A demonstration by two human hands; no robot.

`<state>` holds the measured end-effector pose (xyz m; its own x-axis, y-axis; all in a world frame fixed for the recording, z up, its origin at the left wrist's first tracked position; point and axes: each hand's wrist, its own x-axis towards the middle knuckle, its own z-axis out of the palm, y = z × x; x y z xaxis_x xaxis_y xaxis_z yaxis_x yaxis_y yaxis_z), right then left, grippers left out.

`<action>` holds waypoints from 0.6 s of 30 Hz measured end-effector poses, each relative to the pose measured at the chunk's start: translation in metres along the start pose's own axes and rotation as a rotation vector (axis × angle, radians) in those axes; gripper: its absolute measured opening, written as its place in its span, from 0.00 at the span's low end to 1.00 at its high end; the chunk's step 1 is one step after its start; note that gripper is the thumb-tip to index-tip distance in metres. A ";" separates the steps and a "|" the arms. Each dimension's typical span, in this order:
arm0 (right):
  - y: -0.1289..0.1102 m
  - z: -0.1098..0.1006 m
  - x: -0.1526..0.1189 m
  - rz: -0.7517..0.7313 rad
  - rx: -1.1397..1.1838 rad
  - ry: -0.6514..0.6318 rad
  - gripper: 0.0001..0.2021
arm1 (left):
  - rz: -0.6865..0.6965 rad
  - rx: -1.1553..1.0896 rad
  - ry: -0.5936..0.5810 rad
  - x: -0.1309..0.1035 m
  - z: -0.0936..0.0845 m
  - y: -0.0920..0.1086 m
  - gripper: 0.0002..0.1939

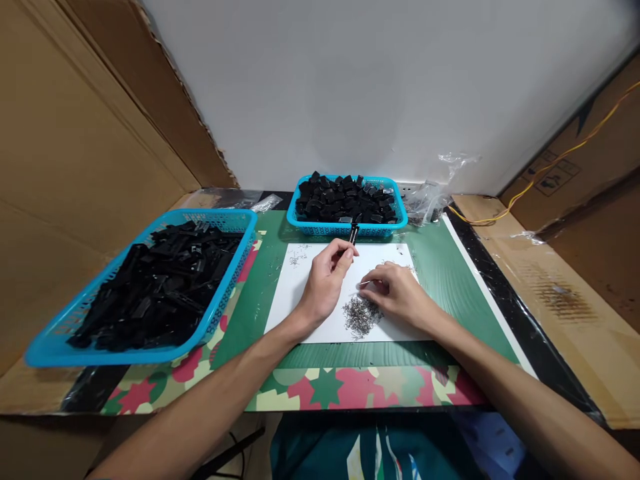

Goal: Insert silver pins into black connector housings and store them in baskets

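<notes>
My left hand [327,277] is closed on a small black part [354,233], which points up toward the rear basket. To its right, my right hand [393,290] has thumb and forefinger pinched together at the upper edge of a pile of tiny metal pieces [361,316]; what those fingertips hold is too small to make out. Both hands are over a white sheet [285,303] on a green mat [245,293]. A few more tiny metal pieces [295,257] are scattered at the sheet's upper left.
A large blue basket [215,320] of long black parts stands at the left. Behind the sheet is a smaller blue basket [350,230] filled with small black pieces. Clear plastic bags [427,200] lie beside it. Cardboard [565,293] and a yellow wire [520,197] are at the right.
</notes>
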<state>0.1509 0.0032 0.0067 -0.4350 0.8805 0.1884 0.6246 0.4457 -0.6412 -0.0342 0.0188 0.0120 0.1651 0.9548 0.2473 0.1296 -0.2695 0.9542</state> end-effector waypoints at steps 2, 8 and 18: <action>0.000 0.001 0.001 0.000 0.005 -0.018 0.02 | 0.002 -0.002 -0.004 0.000 0.000 0.001 0.11; -0.001 -0.004 0.000 0.067 0.087 -0.066 0.04 | -0.008 0.004 -0.024 -0.002 -0.001 0.002 0.11; -0.006 -0.017 -0.007 0.041 0.344 0.066 0.06 | -0.052 -0.012 -0.042 -0.002 -0.004 0.002 0.12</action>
<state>0.1609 -0.0030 0.0222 -0.3645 0.9100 0.1976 0.3811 0.3394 -0.8600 -0.0381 0.0173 0.0142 0.1993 0.9613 0.1902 0.1278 -0.2179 0.9676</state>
